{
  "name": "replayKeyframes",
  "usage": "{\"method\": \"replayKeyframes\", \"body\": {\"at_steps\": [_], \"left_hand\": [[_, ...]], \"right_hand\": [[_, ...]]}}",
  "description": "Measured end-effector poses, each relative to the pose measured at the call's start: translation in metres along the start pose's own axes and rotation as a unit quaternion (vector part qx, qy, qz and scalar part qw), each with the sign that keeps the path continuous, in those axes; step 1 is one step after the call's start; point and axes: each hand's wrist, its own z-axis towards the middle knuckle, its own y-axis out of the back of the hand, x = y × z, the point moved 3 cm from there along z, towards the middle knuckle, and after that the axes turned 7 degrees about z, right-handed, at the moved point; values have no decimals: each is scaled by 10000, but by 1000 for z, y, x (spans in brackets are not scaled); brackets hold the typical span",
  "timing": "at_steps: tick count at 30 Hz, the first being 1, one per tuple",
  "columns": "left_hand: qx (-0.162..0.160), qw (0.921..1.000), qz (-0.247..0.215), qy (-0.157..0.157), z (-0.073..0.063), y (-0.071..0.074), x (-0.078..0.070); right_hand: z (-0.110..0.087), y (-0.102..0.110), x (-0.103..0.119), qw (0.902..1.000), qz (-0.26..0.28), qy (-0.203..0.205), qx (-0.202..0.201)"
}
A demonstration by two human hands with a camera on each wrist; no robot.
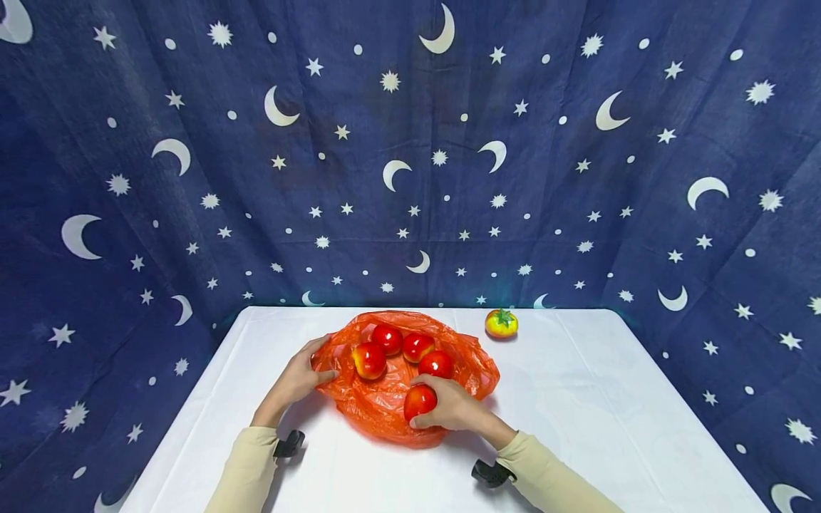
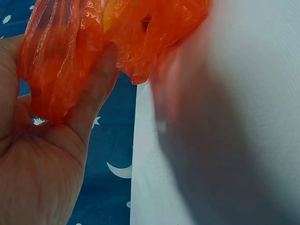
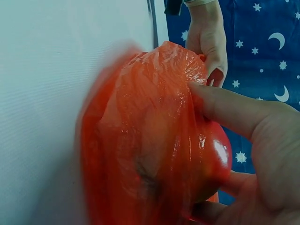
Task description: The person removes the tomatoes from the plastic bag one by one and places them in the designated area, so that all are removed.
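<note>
An orange-red plastic bag (image 1: 385, 420) lies spread open on the table. My left hand (image 1: 301, 374) holds its left edge, the thumb inside and the fingers outside; in the left wrist view, the thin plastic (image 2: 56, 70) runs between thumb and fingers. With thumb and fingers, my right hand (image 1: 452, 405) grips a shiny red apple-like fruit (image 1: 420, 402) at the bag's near right rim. The right wrist view shows that fruit (image 3: 218, 152) partly behind the plastic, the thumb lying over the bag's edge. Several similar red fruits (image 1: 370, 360) with yellow patches sit inside the bag.
A yellow-and-red fruit with a green leafy top (image 1: 502, 324) stands on the white-covered table (image 1: 577, 413), beyond the bag to the right. A dark blue curtain (image 1: 410, 214) with moons and stars hangs behind the table and along both sides.
</note>
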Motion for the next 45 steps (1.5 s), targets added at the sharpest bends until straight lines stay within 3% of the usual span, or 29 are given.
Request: {"method": "replayKeyframes", "body": {"at_steps": [12,24,30,37,45], "left_hand": [[1,10000,77,60,-1,0,-3],[-43,9998,160,-124,-2,1,-5],[-42,9998,148,-100,-2,1,-5],[-38,9999,109,-40,-3,0,-5],[-53,9999,126,-62,-4,-1,-5]], "right_hand": [[1,9,4,9981,396,193,-420],[0,25,15,9932,647,426,-863],[-2,34,22,9919,775,447,-899],[-3,38,22,9823,1415,452,-1145],[-5,45,24,9744,1734,607,-1299]]}}
